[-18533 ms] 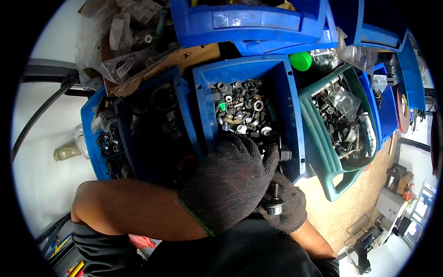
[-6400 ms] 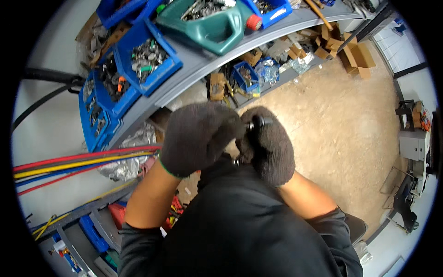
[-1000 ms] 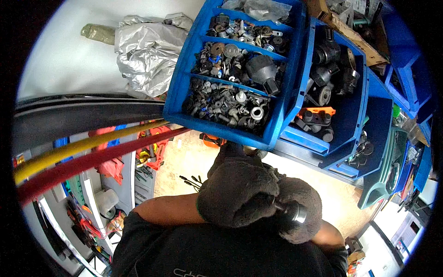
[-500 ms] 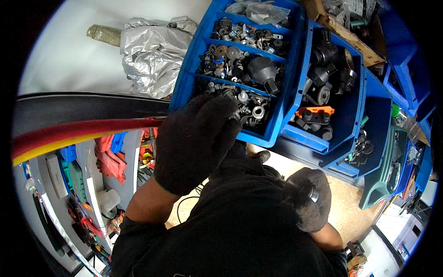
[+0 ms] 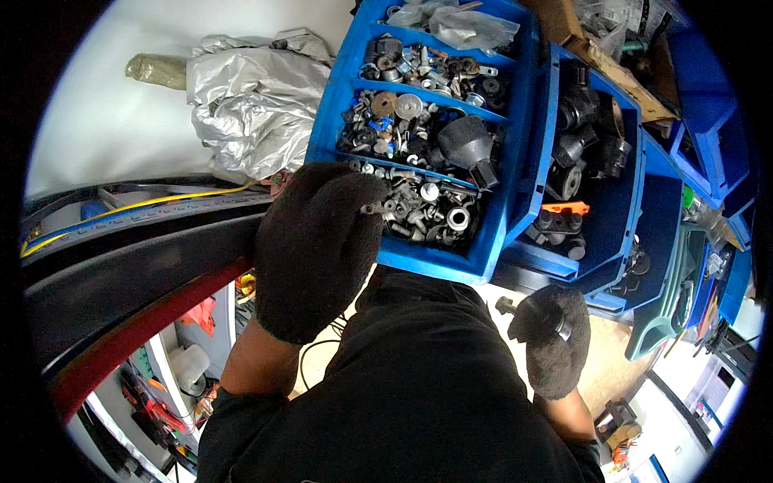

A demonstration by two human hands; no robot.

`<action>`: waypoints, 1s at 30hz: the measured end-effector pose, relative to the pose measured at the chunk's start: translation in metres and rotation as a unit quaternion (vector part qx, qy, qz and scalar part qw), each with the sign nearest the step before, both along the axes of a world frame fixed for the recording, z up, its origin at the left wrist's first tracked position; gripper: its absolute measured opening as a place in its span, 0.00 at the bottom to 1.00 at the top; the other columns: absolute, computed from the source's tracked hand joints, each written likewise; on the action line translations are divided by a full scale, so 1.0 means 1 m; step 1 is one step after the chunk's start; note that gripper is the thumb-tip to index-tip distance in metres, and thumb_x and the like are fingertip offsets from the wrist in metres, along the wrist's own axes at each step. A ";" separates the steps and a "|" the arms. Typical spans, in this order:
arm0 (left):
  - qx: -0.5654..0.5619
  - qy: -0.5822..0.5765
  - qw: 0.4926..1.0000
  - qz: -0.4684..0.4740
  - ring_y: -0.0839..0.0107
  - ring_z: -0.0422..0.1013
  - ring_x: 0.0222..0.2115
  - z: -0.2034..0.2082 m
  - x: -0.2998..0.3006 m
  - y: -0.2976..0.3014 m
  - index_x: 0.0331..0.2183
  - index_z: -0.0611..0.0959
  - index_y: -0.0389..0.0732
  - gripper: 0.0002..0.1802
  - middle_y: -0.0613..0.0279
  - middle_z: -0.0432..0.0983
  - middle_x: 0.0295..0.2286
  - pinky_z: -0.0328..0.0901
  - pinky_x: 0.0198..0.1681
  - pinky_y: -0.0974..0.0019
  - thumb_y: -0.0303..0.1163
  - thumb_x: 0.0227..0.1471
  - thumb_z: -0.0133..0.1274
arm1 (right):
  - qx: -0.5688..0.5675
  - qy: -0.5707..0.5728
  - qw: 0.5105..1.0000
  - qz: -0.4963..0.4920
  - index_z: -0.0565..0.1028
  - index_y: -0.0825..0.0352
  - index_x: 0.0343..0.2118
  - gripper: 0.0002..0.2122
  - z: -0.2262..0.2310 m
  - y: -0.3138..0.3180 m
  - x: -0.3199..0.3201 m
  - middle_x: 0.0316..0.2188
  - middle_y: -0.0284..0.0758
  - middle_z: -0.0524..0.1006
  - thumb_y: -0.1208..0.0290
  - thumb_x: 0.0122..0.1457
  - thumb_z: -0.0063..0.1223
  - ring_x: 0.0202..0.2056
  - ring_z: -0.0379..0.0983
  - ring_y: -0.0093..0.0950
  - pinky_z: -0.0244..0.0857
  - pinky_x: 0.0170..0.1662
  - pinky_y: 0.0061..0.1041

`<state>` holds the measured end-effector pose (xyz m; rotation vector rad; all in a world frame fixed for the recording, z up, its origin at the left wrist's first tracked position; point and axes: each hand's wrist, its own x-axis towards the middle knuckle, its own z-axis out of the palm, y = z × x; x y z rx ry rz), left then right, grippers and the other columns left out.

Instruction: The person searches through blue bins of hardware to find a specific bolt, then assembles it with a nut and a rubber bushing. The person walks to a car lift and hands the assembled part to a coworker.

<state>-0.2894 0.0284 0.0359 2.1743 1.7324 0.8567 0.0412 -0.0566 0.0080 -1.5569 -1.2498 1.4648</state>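
Observation:
My left hand point(image 5: 322, 249), in a dark knitted glove, is closed at the near left corner of a blue divided bin point(image 5: 322, 137). A small metal fastener point(image 5: 372, 208) shows at its fingertips; its exact kind is too small to tell. Beside those fingers, the nearest compartment holds loose bolts, nuts and washers point(image 5: 457, 218). Lower right, my gloved right hand point(image 5: 551, 346) is wrapped around a black part with a shiny metal end point(image 5: 564, 328). The dark tip point(image 5: 506, 306) of it pokes out on the left; the rest is hidden in the glove.
A black funnel-shaped part point(image 5: 467, 142) lies in the bin's middle compartment. To the right, another blue bin point(image 5: 628, 217) holds black parts and an orange piece point(image 5: 568, 208). Silvery wrapping point(image 5: 250, 113) lies at the upper left, above a dark rail point(image 5: 161, 249).
My left hand has drawn back leftward from the near compartment with the small fastener. My right hand has shifted slightly, showing more of the black part. The view has moved a little.

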 end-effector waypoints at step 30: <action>0.017 0.165 0.960 -0.227 0.54 0.69 0.53 0.015 0.044 0.044 0.21 0.86 0.42 0.06 0.52 0.72 0.57 0.63 0.57 0.48 0.33 0.43 0.60 | 0.052 0.094 0.994 -0.015 0.69 0.71 0.52 0.33 -0.019 -0.015 0.013 0.32 0.37 0.76 0.45 0.59 0.65 0.30 0.75 0.28 0.75 0.46 0.37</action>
